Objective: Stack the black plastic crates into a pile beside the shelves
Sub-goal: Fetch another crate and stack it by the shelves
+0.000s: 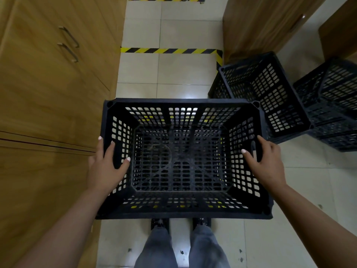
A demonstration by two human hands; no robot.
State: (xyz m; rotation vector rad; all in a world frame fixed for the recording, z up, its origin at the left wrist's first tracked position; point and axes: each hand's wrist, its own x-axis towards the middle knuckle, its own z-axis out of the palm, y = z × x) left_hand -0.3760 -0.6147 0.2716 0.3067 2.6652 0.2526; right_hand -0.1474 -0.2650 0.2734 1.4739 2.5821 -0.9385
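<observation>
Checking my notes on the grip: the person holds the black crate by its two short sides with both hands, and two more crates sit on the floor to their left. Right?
Not quite. The head view shows the other crates on the person's right. The left hand and right hand do hold the black crate by its short sides.

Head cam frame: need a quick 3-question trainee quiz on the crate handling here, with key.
1. True or false: both hands grip the held crate, the left hand on its left wall and the right hand on its right wall.
2. How many other black crates stand on the tiled floor to the right?
A. none B. two C. four
3. Fill in: the held crate is ____ of contents.

Key
1. True. Fingers of each hand curl over a side rim.
2. B. A near crate and a far crate sit by the wooden cabinet.
3. Empty. The floor and striped tape show through its mesh.
</observation>
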